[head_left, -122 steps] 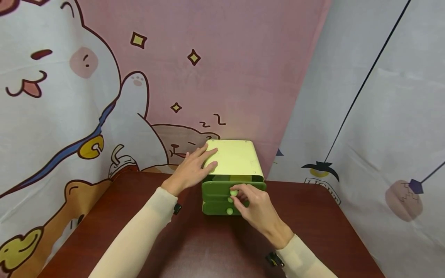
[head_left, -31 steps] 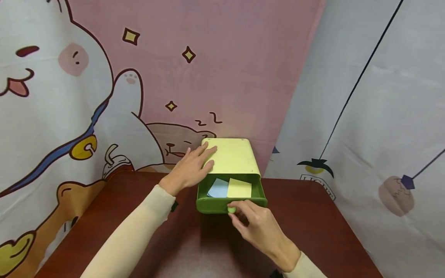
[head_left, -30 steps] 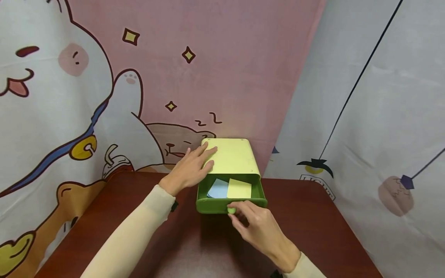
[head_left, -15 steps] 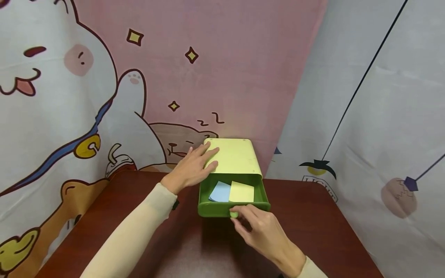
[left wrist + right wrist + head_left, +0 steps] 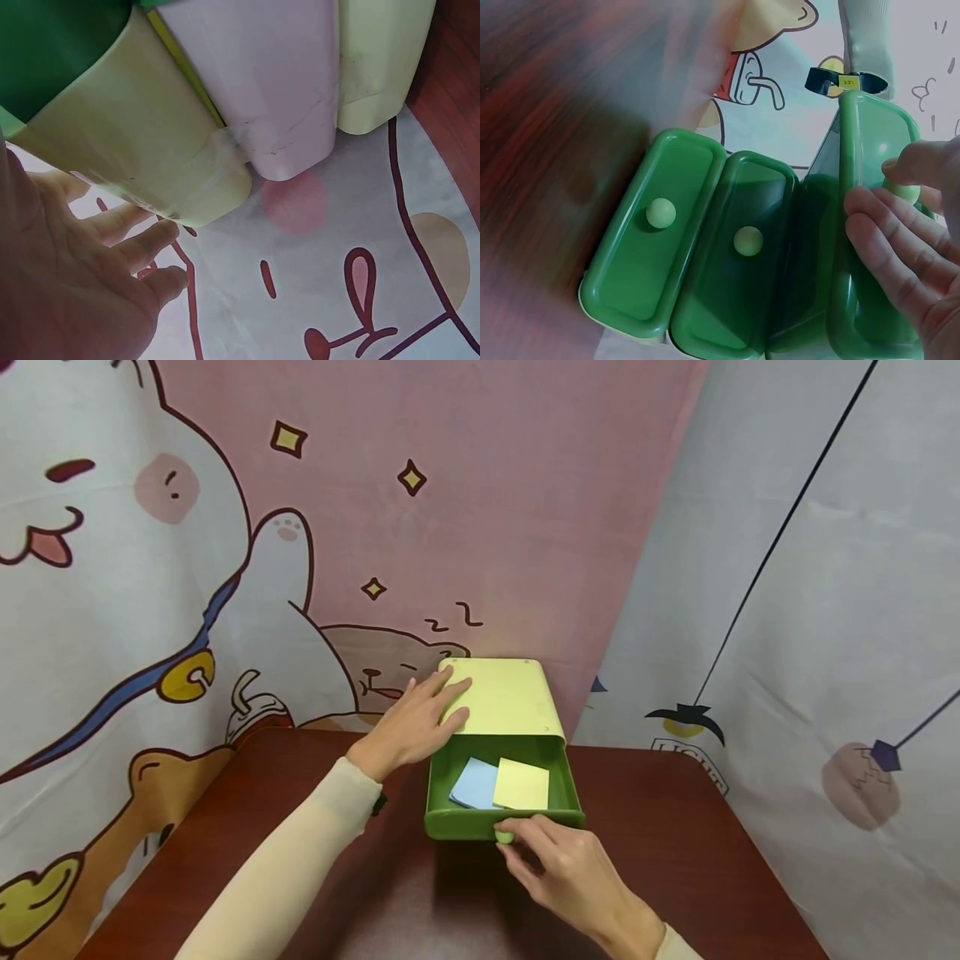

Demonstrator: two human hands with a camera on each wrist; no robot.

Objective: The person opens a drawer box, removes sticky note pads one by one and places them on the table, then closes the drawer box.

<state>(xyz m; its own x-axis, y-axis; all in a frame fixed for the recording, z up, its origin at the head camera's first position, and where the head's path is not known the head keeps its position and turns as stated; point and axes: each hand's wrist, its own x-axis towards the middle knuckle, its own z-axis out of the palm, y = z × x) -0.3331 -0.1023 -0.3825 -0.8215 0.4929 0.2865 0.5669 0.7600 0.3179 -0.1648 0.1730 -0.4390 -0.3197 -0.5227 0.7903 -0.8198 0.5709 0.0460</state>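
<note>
A small drawer cabinet (image 5: 510, 693) with a pale yellow top stands on the table. Its green top drawer (image 5: 457, 825) is pulled well out toward me. My right hand (image 5: 566, 868) pinches the round light-green knob (image 5: 504, 837) on that drawer's front between thumb and fingers. Inside lie a blue pad of square paper notes (image 5: 474, 783) and a yellow one (image 5: 522, 785), side by side and slightly overlapping. My left hand (image 5: 408, 727) rests with spread fingers on the cabinet top's left edge. In the left wrist view, its fingers (image 5: 154, 244) lie along the cabinet's upper shell.
Two lower drawers, the middle one (image 5: 735, 300) and the bottom one (image 5: 649, 262), stand closed in the right wrist view, each with a round knob. The dark red-brown table (image 5: 660, 827) reaches back to a printed cartoon cloth (image 5: 525, 527) behind the cabinet.
The top drawer has slid from nearly closed to well out toward me, the right hand moving with its knob and the paper notes coming into sight. The left hand stays on the cabinet top.
</note>
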